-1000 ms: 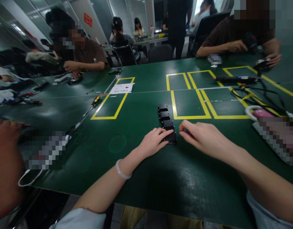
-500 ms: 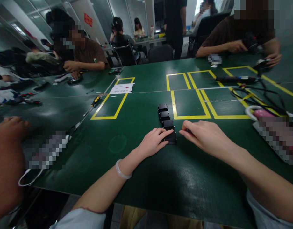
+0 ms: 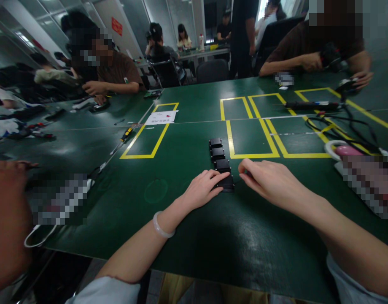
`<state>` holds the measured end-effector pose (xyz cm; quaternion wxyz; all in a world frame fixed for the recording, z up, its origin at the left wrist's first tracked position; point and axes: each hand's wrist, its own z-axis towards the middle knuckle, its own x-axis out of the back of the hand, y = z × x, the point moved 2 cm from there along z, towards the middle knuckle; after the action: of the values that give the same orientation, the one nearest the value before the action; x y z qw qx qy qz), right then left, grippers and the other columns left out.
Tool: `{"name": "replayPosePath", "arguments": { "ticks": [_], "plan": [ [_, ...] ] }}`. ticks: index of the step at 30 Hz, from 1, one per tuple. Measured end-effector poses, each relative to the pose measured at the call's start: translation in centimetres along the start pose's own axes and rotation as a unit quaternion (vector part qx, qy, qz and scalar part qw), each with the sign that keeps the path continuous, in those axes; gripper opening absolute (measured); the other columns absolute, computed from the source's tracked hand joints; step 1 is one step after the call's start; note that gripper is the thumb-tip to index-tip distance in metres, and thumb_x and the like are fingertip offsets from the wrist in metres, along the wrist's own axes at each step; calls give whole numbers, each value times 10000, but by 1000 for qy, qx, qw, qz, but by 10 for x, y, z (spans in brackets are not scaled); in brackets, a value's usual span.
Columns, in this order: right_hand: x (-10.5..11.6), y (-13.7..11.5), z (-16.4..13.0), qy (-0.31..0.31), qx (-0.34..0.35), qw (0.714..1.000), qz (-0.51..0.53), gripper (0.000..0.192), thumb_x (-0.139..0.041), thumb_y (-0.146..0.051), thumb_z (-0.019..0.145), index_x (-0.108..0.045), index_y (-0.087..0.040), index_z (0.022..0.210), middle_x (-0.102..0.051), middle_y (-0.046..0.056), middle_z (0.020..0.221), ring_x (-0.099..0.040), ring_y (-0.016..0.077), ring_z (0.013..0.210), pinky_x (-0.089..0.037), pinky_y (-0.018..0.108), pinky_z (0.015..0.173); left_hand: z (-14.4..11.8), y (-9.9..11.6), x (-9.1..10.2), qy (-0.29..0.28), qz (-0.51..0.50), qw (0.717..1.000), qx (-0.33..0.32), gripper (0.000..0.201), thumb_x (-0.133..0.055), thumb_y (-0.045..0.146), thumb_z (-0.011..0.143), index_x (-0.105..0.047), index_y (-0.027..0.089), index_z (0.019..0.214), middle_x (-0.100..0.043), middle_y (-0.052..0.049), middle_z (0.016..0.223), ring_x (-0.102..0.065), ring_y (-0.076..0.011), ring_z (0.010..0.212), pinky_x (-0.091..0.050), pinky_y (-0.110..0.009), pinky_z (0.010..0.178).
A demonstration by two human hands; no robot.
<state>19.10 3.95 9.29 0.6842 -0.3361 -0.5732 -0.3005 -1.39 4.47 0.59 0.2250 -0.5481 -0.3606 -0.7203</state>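
Row of four black boxes [image 3: 219,164] on green table [image 3: 187,143], just left of nearest yellow tape rectangle [image 3: 251,139]. Left hand [image 3: 203,188] flat on table, fingers [image 3: 219,179] loosely spread and resting on nearest black box [image 3: 227,183], grip open, nothing clasped. White bangle [image 3: 160,226] on left wrist. Right hand [image 3: 270,180] just right of nearest black box, fingertips [image 3: 243,171] pinched together beside it; cannot tell whether touching it or gripping anything. Other three boxes lined up beyond, touching end to end, untouched. Screwdriver with yellow-black handle [image 3: 125,135] well left of the row, near another yellow rectangle. White paper sheet [image 3: 162,117] beyond that. Black cables [image 3: 342,124] and pink-white object [image 3: 341,150] far right of the row. Co-worker's hand [image 3: 7,202] at left table edge, other people seated across.
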Motion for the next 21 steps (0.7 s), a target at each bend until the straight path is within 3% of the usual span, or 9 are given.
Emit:
{"name": "replayPosePath", "arguments": {
  "ticks": [3, 10, 16, 21],
  "plan": [
    [2, -1, -1, 8, 11, 1000, 21, 146, -402, -276, 923, -486, -196, 1012, -645, 23, 808, -597, 170, 676, -351, 275, 588, 0, 0, 0, 4, -3, 1000, -3, 481, -463, 337, 962, -327, 306, 1423, -494, -61, 1225, -490, -215, 1080, -454, -373, 926],
    [1, 0, 0, -23, -10, 999, -22, 292, -317, -391, 970, -528, -211, 877, -633, 28, 701, -593, 200, 653, -315, 292, 571, -1, 1, 1, 5, -8, 1000, 0, 481, -462, 337, 962, -327, 311, 1423, -493, -61, 1227, -490, -215, 1079, -457, -368, 919],
    [3, -2, -1, -9, -15, 999, 28, 205, -380, -299, 932, -472, -189, 1079, -630, 13, 726, -581, 173, 618, -326, 269, 561, -1, 1, 1, 5, -7, 1000, 0, 478, -461, 337, 964, -327, 308, 1422, -491, -60, 1232, -486, -214, 1086, -453, -370, 927],
    [3, -1, 0, -11, -14, 1000, 0, 231, -349, -374, 956, -503, -204, 933, -622, 20, 693, -570, 180, 602, -308, 269, 540, 0, 1, 1, 5, -8, 1000, 2, 483, -471, 336, 961, -329, 310, 1421, -493, -59, 1230, -489, -211, 1082, -454, -373, 925]
  ]
}}
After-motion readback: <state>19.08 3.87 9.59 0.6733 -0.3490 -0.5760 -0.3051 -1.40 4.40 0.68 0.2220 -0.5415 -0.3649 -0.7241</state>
